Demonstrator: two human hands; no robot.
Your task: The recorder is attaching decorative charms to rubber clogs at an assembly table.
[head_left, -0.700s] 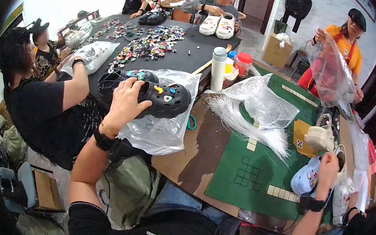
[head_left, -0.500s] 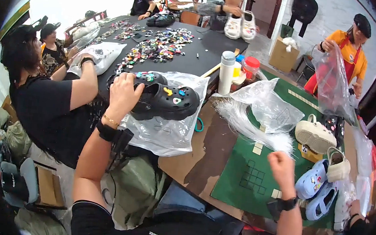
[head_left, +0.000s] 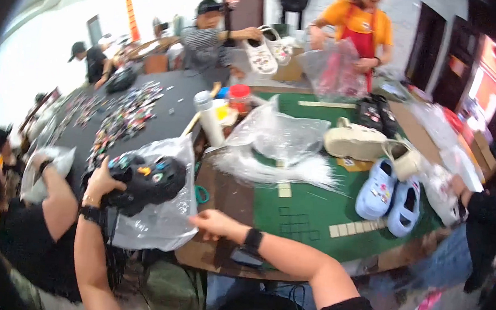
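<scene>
The bag (head_left: 157,218) is held at the table (head_left: 226,197) edge, the black clogs (head_left: 145,181) at its mouth. Its lower edge is now pinched by the right hand (head_left: 209,222), brought across from the blue clogs (head_left: 389,194); bagging appears underway. The left hand (head_left: 104,184) is curled around the black clogs.

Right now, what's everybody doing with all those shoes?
The person wearing the camera holds a pair of black clogs dotted with colourful charms in the left hand. The right hand pinches the edge of a clear plastic bag around them. A light blue pair and a cream pair sit on the green mat. Others at the table handle shoes and bags too.
</scene>
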